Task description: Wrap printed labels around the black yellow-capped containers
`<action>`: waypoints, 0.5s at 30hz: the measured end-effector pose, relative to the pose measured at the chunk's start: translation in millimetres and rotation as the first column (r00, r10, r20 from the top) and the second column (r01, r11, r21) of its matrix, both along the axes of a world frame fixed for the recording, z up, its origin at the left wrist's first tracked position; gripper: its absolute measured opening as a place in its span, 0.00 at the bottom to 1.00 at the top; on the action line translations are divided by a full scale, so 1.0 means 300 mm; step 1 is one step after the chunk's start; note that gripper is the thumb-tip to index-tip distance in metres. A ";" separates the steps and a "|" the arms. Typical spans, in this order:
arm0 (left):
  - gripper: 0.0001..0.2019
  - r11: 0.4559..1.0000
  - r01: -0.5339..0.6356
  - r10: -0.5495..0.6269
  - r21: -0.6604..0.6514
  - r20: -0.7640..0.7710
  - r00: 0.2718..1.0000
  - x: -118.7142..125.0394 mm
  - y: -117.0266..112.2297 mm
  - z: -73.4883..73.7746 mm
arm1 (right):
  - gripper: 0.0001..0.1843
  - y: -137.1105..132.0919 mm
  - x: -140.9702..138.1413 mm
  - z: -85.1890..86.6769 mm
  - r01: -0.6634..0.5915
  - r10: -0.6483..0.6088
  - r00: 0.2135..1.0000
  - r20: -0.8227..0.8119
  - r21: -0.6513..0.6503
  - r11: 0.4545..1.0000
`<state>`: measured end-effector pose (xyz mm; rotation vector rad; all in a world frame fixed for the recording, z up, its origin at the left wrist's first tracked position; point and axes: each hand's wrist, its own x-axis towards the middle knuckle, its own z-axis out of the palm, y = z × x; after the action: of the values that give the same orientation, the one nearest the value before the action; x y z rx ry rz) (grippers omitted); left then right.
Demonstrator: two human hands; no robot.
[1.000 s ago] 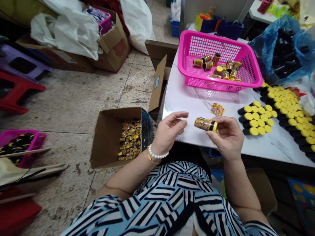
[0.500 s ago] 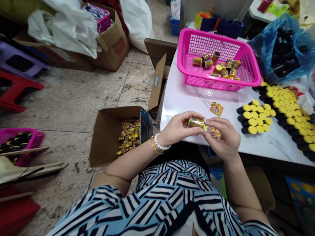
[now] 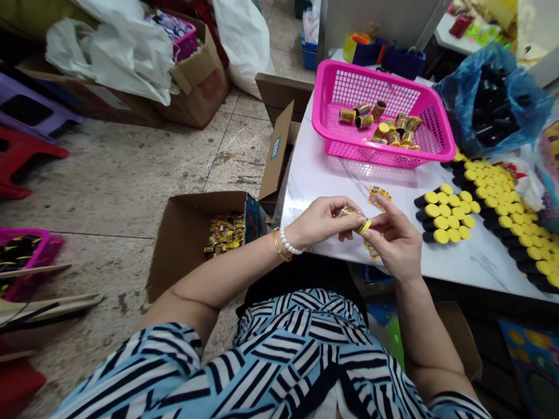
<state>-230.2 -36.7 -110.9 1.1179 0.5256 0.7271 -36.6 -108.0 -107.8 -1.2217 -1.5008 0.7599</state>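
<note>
Currently, left hand curled closed around a small printed yellow-ended cylinder, over the white marbled tabletop. Right hand partly curled, thumb by the cylinder's yellow end; can't tell if gripping. Pink perforated plastic basket beyond.

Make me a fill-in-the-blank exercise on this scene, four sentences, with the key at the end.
1. The white beaded bracelet is worn on the person's ____ arm.
2. The mesh basket on the table is ____ in colour.
3. The see-through bag with black pieces inside is tinted ____.
4. The left hand and right hand meet at a small tube with a ____ cap.

Missing words: left; pink; blue; yellow.
</note>
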 end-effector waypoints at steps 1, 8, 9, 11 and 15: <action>0.23 1.000 0.029 -0.029 -0.012 0.016 0.999 0.013 0.023 0.014 | 0.28 0.025 0.019 0.018 -0.046 0.044 0.999 0.028 0.042 0.998; 0.27 0.997 0.052 -0.036 -0.053 0.266 0.963 0.094 0.177 0.133 | 0.17 0.242 0.080 0.154 -0.096 0.109 0.994 -0.027 0.304 0.948; 0.26 0.994 0.067 -0.038 -0.083 0.314 0.949 0.096 0.186 0.129 | 0.16 0.262 0.074 0.154 -0.085 0.104 0.994 -0.042 0.329 0.941; 0.25 0.984 0.084 -0.021 -0.154 0.372 0.928 0.096 0.194 0.098 | 0.17 0.286 0.058 0.133 -0.071 0.096 0.993 -0.061 0.329 0.942; 0.23 0.961 0.122 -0.035 -0.249 0.328 0.944 0.089 0.189 0.014 | 0.20 0.280 0.038 0.054 -0.070 0.078 0.997 -0.024 0.251 0.965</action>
<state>-203.5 19.9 -106.7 0.7455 0.2871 0.7271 -25.2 -24.0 -91.5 -0.9639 -1.5693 0.6145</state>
